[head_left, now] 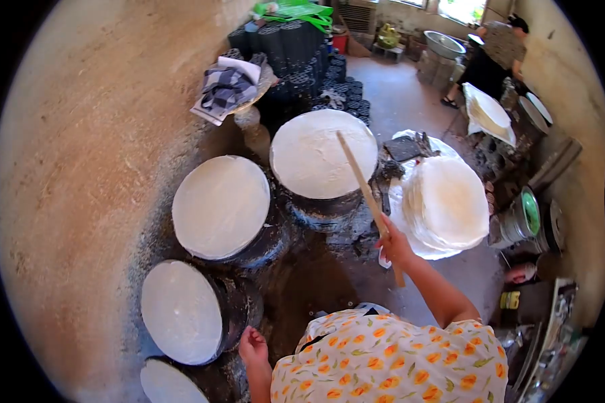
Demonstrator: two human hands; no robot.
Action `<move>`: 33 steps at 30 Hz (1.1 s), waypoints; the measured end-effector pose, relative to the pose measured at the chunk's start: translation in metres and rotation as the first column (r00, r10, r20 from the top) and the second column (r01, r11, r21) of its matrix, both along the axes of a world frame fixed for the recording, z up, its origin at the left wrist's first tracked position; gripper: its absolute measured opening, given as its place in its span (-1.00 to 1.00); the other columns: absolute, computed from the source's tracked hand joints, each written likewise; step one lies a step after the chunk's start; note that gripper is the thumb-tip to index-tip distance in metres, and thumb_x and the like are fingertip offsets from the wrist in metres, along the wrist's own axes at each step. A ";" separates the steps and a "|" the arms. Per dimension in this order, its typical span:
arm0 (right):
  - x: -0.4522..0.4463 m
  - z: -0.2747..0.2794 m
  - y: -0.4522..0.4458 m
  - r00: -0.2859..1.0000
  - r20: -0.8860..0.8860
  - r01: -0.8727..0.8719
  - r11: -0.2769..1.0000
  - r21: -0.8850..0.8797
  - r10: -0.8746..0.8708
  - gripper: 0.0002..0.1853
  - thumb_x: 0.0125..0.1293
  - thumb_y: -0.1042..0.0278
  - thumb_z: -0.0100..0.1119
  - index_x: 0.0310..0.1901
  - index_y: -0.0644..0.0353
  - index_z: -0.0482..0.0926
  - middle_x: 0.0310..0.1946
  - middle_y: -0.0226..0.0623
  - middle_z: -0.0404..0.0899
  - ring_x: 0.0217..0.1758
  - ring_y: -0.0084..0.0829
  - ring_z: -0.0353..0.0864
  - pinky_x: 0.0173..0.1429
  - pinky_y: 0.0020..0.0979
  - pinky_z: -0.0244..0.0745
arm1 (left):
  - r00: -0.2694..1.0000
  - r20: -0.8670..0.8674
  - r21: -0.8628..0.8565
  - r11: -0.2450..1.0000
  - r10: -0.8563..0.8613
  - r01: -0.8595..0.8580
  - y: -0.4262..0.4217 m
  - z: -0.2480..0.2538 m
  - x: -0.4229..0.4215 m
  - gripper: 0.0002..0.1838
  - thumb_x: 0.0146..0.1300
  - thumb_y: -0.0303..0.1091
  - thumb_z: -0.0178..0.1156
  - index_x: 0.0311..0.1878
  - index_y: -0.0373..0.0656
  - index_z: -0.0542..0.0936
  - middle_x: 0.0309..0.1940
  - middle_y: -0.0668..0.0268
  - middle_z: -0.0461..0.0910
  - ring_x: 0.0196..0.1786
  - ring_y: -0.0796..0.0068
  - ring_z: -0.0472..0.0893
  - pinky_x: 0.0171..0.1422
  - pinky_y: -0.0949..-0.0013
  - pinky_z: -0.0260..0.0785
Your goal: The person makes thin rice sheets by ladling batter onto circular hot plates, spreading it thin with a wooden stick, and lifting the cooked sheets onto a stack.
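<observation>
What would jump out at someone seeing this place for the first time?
Probably the four round white sheets curving along the wall on dark, drum-like stands, the nearest cut off at the picture's lower edge. Next, the tall stack of pale rounds on the right, beside the right hand gripping a long wooden stick that reaches over the farthest sheet.
</observation>
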State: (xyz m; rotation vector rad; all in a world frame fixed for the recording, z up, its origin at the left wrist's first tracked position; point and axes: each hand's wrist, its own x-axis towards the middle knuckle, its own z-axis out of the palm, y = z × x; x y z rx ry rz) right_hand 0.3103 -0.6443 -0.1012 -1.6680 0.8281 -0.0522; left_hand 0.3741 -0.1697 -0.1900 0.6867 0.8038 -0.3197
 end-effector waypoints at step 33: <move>-0.130 -0.050 -0.081 0.960 0.014 0.270 0.917 -0.293 -0.278 -0.26 0.19 0.67 -0.06 0.41 -0.13 0.16 -0.61 -0.42 0.38 -0.63 -0.60 0.34 -0.52 -0.50 0.36 | 0.498 0.158 0.984 0.095 -0.852 -0.149 -0.375 0.030 0.377 -0.49 0.00 -0.45 0.30 0.09 -0.33 0.50 -0.19 0.15 0.58 -0.21 0.38 0.60 -0.06 0.37 0.47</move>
